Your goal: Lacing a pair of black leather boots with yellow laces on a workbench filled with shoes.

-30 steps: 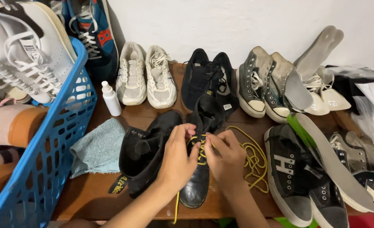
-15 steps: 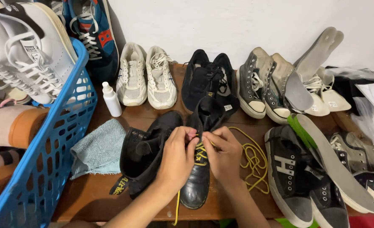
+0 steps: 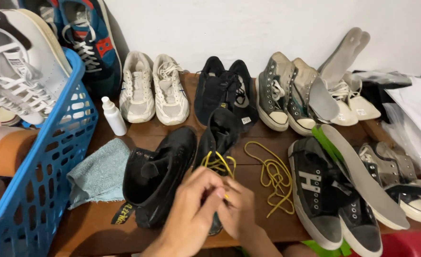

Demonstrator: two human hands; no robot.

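Black boot (image 3: 218,143), near centre of tabletop (image 3: 96,228), yellow lace (image 3: 218,163) part-threaded. Left hand (image 3: 191,214) and right hand (image 3: 237,209) pinch, apparently, that lace. Second boot (image 3: 158,178) touching left; loose lace (image 3: 272,173) right.

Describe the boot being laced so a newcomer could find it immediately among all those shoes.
On the brown wooden table, look at the near edge, right of the blue plastic basket. Two black leather ankle boots stand side by side; the one meant is the right-hand black boot, under both hands. Only it has yellow laces threaded through it; the left black boot has none.
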